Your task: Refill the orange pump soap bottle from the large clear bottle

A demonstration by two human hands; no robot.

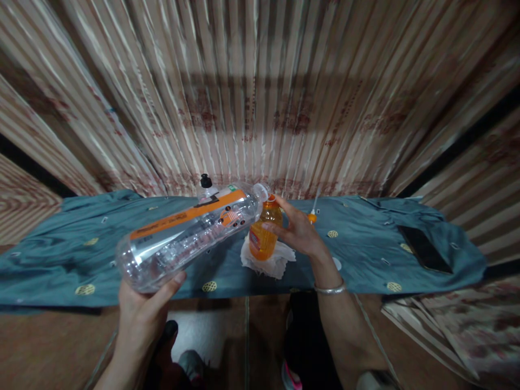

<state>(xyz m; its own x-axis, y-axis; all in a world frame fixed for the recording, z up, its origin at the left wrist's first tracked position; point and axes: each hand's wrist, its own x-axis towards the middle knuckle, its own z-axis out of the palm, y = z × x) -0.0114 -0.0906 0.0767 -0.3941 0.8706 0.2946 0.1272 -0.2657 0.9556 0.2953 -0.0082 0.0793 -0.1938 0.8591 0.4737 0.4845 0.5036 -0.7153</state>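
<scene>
My left hand [140,311] grips the base of a large clear plastic bottle [190,233] with an orange label, tilted so its open mouth points at a small bottle of orange liquid [264,233]. My right hand [298,230] wraps around that small bottle and holds it upright on a crumpled white tissue [270,265]. The large bottle's mouth is right at the small bottle's top. A silver bangle sits on my right wrist.
A teal cloth [365,254] covers the table. A dark phone [424,249] lies at the right. A clear bottle with a black cap [206,187] stands behind the large bottle. A small orange cap [311,218] lies behind my right hand. A striped curtain hangs behind.
</scene>
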